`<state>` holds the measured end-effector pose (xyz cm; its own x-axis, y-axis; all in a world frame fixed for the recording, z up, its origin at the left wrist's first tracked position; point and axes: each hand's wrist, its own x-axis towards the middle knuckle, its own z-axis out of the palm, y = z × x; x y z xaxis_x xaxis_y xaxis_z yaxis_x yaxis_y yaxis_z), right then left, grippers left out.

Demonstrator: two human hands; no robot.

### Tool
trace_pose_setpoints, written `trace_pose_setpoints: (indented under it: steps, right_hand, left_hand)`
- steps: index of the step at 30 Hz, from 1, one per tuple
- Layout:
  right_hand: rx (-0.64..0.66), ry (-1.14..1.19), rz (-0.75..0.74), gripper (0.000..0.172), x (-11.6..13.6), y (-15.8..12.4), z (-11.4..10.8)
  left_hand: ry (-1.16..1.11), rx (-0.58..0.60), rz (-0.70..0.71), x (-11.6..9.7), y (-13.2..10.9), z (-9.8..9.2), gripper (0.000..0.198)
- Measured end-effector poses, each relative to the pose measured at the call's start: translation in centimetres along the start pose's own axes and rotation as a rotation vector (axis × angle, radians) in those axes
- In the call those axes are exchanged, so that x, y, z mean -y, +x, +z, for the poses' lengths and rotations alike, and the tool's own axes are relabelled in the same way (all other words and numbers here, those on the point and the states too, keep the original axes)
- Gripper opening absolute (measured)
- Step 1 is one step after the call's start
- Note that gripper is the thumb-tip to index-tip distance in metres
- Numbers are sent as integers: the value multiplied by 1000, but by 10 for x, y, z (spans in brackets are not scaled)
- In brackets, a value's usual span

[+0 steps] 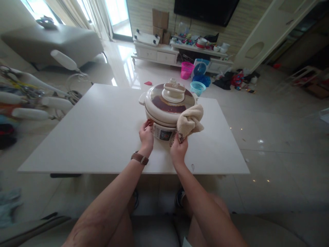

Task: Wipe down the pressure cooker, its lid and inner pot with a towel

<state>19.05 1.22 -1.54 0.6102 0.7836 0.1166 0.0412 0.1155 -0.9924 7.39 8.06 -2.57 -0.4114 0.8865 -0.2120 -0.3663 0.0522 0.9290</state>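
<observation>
A cream electric cooker with a see-through lid, a knob handle and a front control panel stands upright on the white table. My left hand, a brown-strapped watch on its wrist, has its fingers curled against the cooker's lower left side. My right hand is closed on a bunched beige towel at the cooker's front right. The towel rises in front of the rim and hides part of that side. Dark contents show dimly through the lid.
Behind the table, a pink basket and a light-blue basket stand on the tiled floor. A low white cabinet carries boxes and clutter. White lamp-like arms lie beyond the table's left edge.
</observation>
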Motion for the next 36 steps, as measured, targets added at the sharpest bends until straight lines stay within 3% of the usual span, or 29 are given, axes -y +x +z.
trace_pose_setpoints:
  steps: [4,7,9,12,15,19,24,36]
  right_hand:
    - [-93,-65,-70,39,6,34,-12]
    - [-72,-93,-115,39,5,32,-14]
    - [-9,-137,-199,41,3,21,-11]
    - [191,-290,-375,47,2,9,-10]
    - [331,-418,-475,55,6,19,-15]
    - [194,-333,-451,54,11,50,-24]
    - [-61,-157,-174,49,5,63,-24]
    - [-147,-96,-119,46,3,64,-16]
  left_hand:
    - [-10,33,-16,-3,0,-4,46]
    - [-16,33,-21,-4,0,-4,45]
    - [-13,21,-21,-3,0,-3,45]
    - [-16,9,-16,-2,0,0,45]
    - [-36,6,-12,-1,-1,2,44]
    - [-22,11,-13,-1,-2,1,45]
    - [-5,17,-17,0,-5,0,47]
    - [-21,25,-27,-4,-7,0,45]
